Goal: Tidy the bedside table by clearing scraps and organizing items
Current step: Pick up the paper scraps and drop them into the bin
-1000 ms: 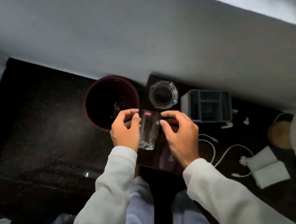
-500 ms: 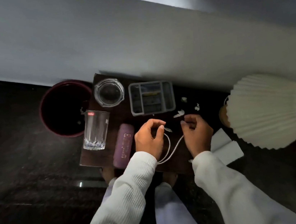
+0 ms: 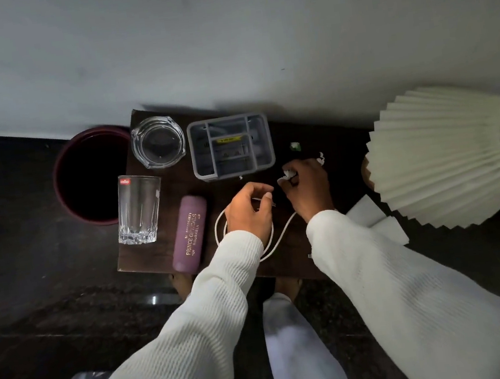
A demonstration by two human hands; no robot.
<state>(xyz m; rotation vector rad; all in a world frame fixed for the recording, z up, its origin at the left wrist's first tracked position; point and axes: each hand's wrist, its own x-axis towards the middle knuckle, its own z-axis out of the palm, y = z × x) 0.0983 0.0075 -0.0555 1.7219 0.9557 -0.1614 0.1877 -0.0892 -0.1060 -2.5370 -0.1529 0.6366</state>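
The right hand (image 3: 307, 189) pinches a white paper scrap (image 3: 287, 174) on the bench (image 3: 324, 135); the left hand (image 3: 247, 213) holds the white cable (image 3: 283, 232)

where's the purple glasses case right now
In the head view, the purple glasses case lies on the table's left half, between the drinking glass and the left hand.

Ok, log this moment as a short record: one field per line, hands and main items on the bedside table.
surface: dark bedside table
left hand: pinching the white cable near its plug end
right hand: closed on a white paper scrap
loose scraps: two more beside the right hand
glass tumbler: upright, empty
ashtray: behind the tumbler
grey organizer: along the wall
purple case: lying flat
bin: on the floor, left of the table
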